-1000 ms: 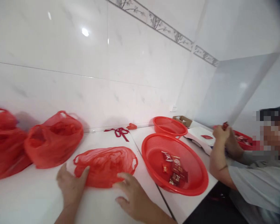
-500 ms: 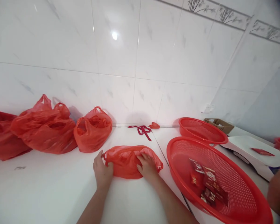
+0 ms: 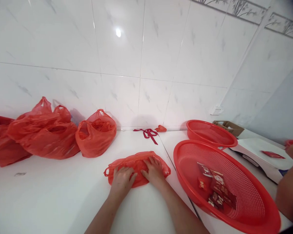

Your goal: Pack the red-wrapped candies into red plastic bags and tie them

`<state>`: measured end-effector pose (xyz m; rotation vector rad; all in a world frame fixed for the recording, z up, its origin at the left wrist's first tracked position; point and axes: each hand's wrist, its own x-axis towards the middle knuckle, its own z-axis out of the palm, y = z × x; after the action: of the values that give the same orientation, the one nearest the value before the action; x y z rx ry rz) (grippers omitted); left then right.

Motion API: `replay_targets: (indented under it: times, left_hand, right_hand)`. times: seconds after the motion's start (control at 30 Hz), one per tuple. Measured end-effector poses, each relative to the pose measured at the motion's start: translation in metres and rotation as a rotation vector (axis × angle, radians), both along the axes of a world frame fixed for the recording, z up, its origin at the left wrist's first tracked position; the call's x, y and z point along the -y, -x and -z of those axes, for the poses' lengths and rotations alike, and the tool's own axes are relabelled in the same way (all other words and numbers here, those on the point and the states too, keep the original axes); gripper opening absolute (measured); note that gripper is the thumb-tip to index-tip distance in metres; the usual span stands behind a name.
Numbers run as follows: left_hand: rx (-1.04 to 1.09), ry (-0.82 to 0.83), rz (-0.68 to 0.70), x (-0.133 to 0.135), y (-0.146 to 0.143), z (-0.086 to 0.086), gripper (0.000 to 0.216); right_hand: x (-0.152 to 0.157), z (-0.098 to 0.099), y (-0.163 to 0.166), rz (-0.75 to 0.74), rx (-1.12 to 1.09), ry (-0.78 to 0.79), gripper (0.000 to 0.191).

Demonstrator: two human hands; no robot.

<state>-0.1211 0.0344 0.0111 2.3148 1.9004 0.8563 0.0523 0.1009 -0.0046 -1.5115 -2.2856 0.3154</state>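
Observation:
A red plastic bag (image 3: 139,157) lies low and crumpled on the white table in front of me. My left hand (image 3: 122,180) rests on its left front part, fingers stretched over the plastic and thumb apart. On the right part of the same bag lies my right hand (image 3: 154,170), its fingers spread and pressing on the film. One small handle loop sticks out past my left hand. What is inside the bag cannot be made out.
Red bags (image 3: 96,138) stand along the wall at left. Dark red ribbon (image 3: 148,134) lies behind my hands. At right are a red basket (image 3: 185,175) holding several wrapped snacks (image 3: 218,185), another basket (image 3: 210,131), a scale (image 3: 261,146), a cardboard box (image 3: 230,128) and another person's arm (image 3: 290,191).
My left hand has moved right, from the bag's left edge onto its front. My right hand stays on the bag with little change. The other person's arm has shifted slightly.

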Motion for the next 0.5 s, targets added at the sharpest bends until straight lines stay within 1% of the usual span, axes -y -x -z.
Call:
replay_targets:
  times: [0.1,0.17,0.27,0.33,0.4,0.5]
  left_hand:
    - [-0.010,-0.053,-0.016,0.002,0.001,-0.002,0.031]
    - [-0.016,-0.084,-0.008,0.002,0.001,-0.001,0.029]
    - [-0.016,-0.101,0.007,0.001,0.003,0.003,0.026]
    - [-0.013,-0.119,0.005,-0.001,0.005,0.006,0.026]
    - [-0.009,-0.155,0.005,-0.002,0.006,0.007,0.026]
    - [-0.005,-0.223,0.017,-0.003,0.006,0.007,0.023]
  right_hand:
    - [0.004,-0.008,0.001,-0.002,-0.048,-0.055,0.045]
    - [0.016,-0.017,0.004,-0.056,-0.080,-0.123,0.044]
    - [0.050,-0.033,0.006,-0.184,-0.127,-0.259,0.041]
    - [0.077,-0.044,-0.001,-0.213,-0.148,-0.345,0.034]
    - [0.101,-0.054,-0.018,-0.176,-0.156,-0.412,0.032]
    - [0.122,-0.069,-0.065,-0.009,-0.137,-0.476,0.034]
